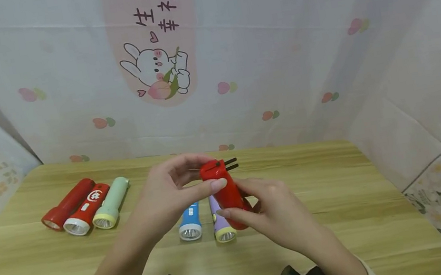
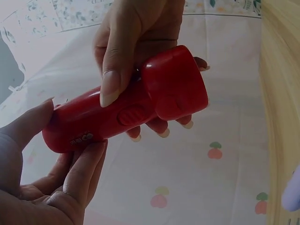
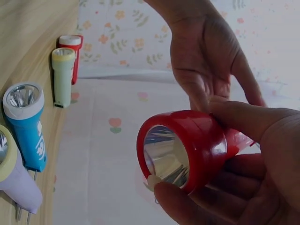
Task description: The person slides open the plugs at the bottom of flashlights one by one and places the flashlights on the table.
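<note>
A red flashlight (image 1: 230, 198) is held up over the table between both hands, its two metal plug prongs (image 1: 231, 163) sticking out of the tail end. My left hand (image 1: 169, 196) pinches that tail end between thumb and fingers. Around the head end, my right hand (image 1: 276, 205) grips with its thumb along the body. An oval ridged switch (image 2: 131, 115) shows on the side in the left wrist view. The right wrist view looks into the shiny reflector (image 3: 166, 152), with a fingertip at its rim. Beneath the hands lie a blue flashlight (image 1: 190, 221) and a purple flashlight (image 1: 219, 219), partly covered.
At the left of the wooden table (image 1: 328, 245), a dark red flashlight (image 1: 68, 205), a red one with a white rim (image 1: 86, 209) and a mint green flashlight (image 1: 112, 200) lie side by side. A printed curtain (image 1: 276, 51) hangs behind the table.
</note>
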Available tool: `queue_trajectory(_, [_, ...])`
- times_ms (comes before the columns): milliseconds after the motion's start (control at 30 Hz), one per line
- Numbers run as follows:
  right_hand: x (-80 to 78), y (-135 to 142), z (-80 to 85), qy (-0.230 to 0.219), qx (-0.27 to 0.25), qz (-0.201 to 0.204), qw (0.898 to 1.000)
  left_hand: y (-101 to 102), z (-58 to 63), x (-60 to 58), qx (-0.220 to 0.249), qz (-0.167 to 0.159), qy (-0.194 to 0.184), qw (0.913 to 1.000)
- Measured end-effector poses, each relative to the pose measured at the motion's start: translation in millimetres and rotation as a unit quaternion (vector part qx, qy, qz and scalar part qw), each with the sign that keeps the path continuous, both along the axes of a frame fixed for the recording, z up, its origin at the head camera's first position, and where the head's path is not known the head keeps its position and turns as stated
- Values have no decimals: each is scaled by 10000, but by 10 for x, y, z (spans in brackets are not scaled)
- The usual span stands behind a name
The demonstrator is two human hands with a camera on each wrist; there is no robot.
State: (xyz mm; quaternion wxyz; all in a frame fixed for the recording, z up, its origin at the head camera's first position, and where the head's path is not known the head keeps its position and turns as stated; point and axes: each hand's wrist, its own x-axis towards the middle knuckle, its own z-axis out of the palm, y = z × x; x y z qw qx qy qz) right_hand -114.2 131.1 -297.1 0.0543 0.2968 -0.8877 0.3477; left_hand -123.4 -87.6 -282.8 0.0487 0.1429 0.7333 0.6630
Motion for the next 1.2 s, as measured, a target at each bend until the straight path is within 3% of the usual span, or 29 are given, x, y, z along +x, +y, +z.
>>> queue_trajectory(167, [9, -7, -4, -400, -162, -462, 9980, 36, -63, -44, 73, 151, 31, 9999])
queue_trajectory(333, [-13, 21, -42, -444, -238, -793, 9956, 109, -133, -124, 10, 237, 56, 9997])
queue_trajectory(533, [-86, 54, -129, -302, -240, -1335, 9903, 169, -183, -312, -270, 221, -163, 9993])
queue_trajectory(667, [-139, 94, -179, -257, -197, -1622, 9862, 237, -230, -459, -202, 80, -329, 9992])
queue_trajectory(967, [-166, 219, -313, -914, -454, -1820, 9780, 439, -430, -642, -325, 43, -798, 9963])
queue_trajectory(1200, [-193, 240, -404, -1090, -145, -1973, 9742, 539, -552, -683, -585, 118, -965, 9935])
